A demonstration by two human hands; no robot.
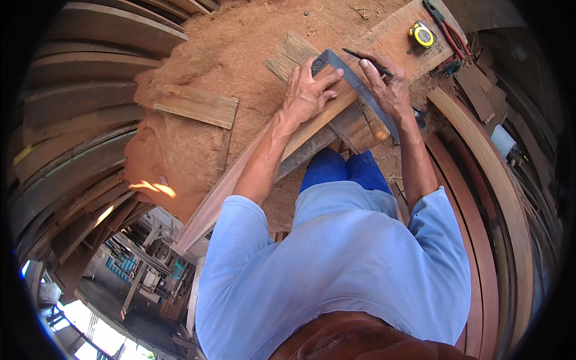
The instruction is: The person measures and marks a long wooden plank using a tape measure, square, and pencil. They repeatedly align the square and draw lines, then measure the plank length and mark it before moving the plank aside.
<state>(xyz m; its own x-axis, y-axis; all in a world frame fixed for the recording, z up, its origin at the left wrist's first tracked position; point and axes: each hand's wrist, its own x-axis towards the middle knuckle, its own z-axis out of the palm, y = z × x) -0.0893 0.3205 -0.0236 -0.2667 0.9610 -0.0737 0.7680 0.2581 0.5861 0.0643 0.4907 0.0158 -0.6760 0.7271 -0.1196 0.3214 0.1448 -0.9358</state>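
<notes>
A long wooden beam (321, 122) runs diagonally from the lower left up to the middle. Across its far end lies a dark metal carpenter's square (383, 115), one leg slanting down to the right. My left hand (305, 95) grips the square's upper part against the beam, fingers bent over it. In my right hand (390, 90) is a dark pencil (355, 54), its tip pointing up and left, above the square's long leg. The right fingertips are close to that leg; whether they touch it I cannot tell.
A wooden block (355, 133) supports the beam. At the upper right, a board (390, 30) carries a yellow tape measure (422, 36) and red-handled pliers (454, 39). Planks (90, 72) line the left; more timber (498, 174) stands at the right. An offcut (201, 106) lies on sawdust.
</notes>
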